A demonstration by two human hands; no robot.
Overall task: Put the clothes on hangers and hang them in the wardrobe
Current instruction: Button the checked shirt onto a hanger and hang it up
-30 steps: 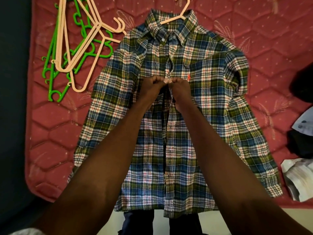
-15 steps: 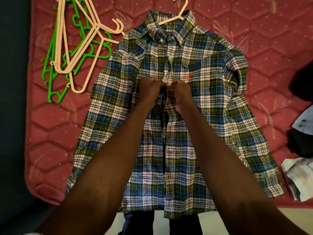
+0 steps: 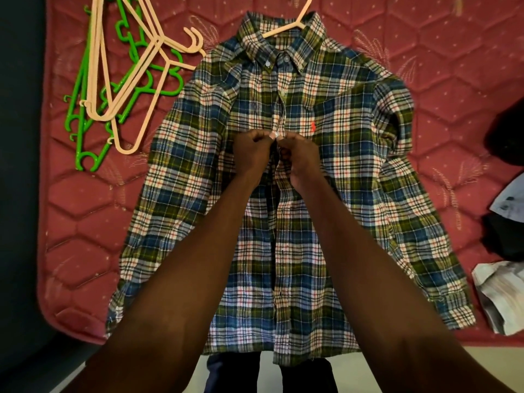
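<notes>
Red quilted mattress bears a plaid shirt, both hands' grips pinching its placket.

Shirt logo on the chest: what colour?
Orange-red, on the plaid shirt; logo shows clearly in the head view.

Both hands have crept slightly lower along the shirt placket.
</notes>
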